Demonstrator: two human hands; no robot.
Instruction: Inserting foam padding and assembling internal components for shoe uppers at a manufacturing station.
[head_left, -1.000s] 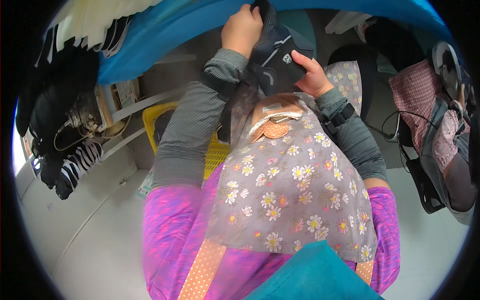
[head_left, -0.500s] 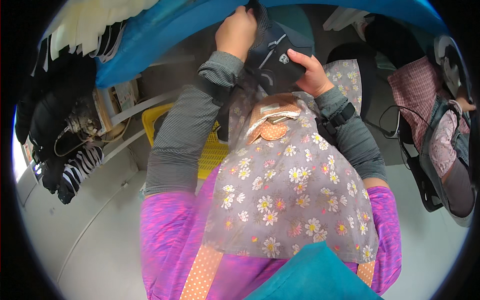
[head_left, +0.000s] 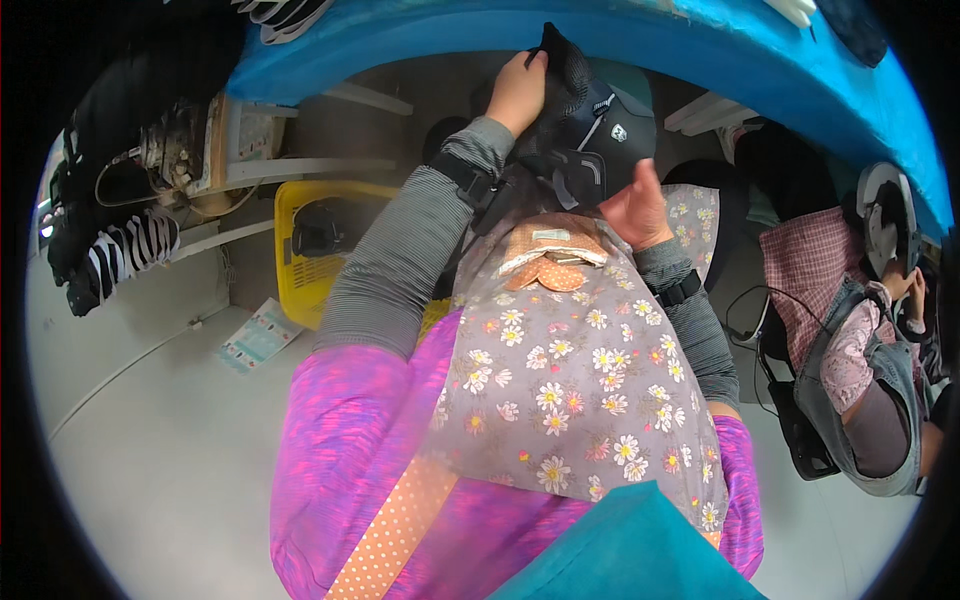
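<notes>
A black fabric piece [head_left: 627,155] hangs above my lap under the blue table edge. It has a mesh part, a light stripe with a small zip-like tab and a small pale shield badge. My left hand [head_left: 517,95] pinches its upper left edge, fingers closed round the fabric. Just right of its lower side, my right hand [head_left: 637,210] is open, thumb up and palm turned toward the piece, holding nothing. Whether that hand touches the fabric I cannot tell. Below both hands lies my grey floral apron [head_left: 560,350] with an orange dotted pocket [head_left: 552,240].
A blue-covered table [head_left: 420,45] curves across the top. A yellow basket [head_left: 287,240] with a black item inside stands left of my left arm. Black and striped pieces [head_left: 130,250] hang at the far left. At right, another person's hand [head_left: 897,280] holds a black-and-white piece.
My right hand has let go of the black piece and opened beside it. My left hand keeps its hold. The view has shifted, showing more of the yellow basket and blue table.
</notes>
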